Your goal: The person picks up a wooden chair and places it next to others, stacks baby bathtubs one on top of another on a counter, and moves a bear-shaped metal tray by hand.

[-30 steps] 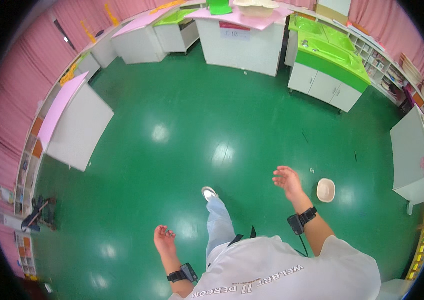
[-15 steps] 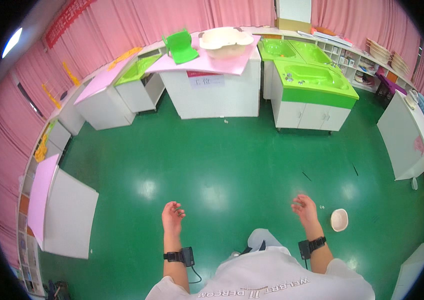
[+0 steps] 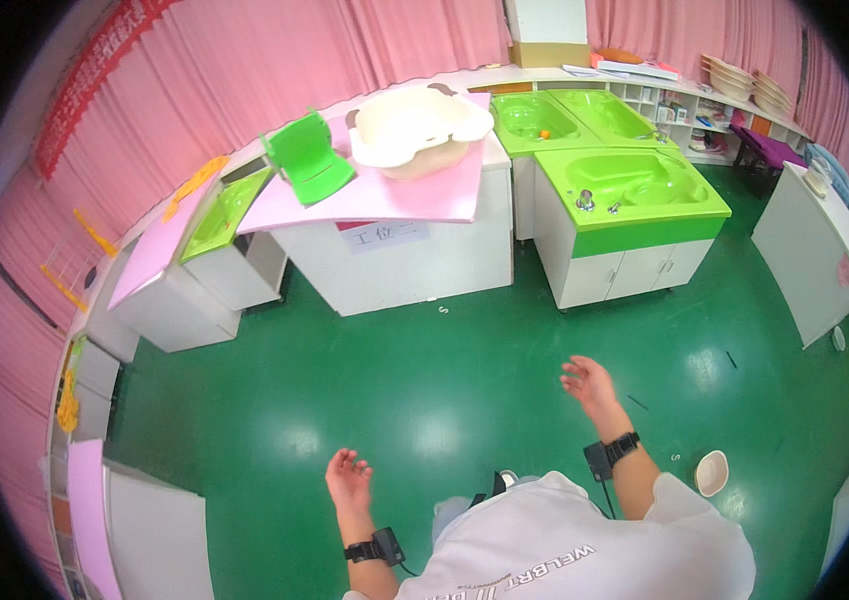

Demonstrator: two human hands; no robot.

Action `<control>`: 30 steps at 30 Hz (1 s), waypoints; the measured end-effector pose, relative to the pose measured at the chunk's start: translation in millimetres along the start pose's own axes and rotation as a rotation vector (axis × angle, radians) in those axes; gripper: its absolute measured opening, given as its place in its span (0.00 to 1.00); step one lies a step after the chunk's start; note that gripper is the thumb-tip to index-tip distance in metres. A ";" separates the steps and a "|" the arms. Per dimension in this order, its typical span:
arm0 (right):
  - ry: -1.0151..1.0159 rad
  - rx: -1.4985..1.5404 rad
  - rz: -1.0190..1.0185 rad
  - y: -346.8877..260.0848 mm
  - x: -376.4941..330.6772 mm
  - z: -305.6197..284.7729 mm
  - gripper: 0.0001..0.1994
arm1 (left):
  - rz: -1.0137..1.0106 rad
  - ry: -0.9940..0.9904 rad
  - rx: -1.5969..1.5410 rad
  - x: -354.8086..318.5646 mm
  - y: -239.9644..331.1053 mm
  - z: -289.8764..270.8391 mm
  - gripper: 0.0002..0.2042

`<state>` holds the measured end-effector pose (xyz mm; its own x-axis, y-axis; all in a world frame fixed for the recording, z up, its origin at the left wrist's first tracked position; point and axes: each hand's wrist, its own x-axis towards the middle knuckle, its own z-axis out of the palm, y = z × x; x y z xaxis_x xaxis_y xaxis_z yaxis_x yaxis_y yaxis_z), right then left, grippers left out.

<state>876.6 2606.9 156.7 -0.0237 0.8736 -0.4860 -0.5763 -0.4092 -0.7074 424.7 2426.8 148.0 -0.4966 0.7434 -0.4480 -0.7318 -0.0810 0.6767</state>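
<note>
My left hand (image 3: 349, 480) hangs in the air over the green floor, its fingers loosely bent and apart, holding nothing. Higher and to the right, my right hand (image 3: 590, 385) is likewise empty, with slightly curled fingers. Both wrists wear a black strap with a small box and a cable. Ahead stands a white cabinet table (image 3: 415, 270) with a pink top. On it are a small green chair (image 3: 310, 158) at the left and a cream baby bathtub (image 3: 420, 125) beside it. Neither hand touches anything.
Green sink units (image 3: 645, 185) on white cabinets stand ahead to the right. A small white basin (image 3: 712, 473) lies on the floor right of my right arm. White counters (image 3: 160, 530) with pink tops line the left, and a white partition (image 3: 807, 260) stands at the right.
The table and sinks appear larger and nearer as I move forward. In the picture my left hand sits lower and my right hand a little higher. Both remain empty.
</note>
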 end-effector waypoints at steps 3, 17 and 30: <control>-0.097 -0.060 -0.049 -29.1 58.9 92.2 0.13 | 0.020 0.014 -0.062 59.5 30.8 21.3 0.06; -0.005 -0.084 -0.152 -104.9 355.2 323.9 0.18 | -0.081 0.038 0.254 482.5 98.0 246.3 0.17; -0.140 0.097 -0.331 -265.5 628.1 412.9 0.24 | -0.167 -0.491 0.072 640.3 60.5 543.8 0.22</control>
<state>677.3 3373.0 251.2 0.0692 0.9848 -0.1593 -0.6462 -0.0774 -0.7592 316.3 3258.9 219.7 -0.0860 0.9674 -0.2382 -0.7399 0.0981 0.6655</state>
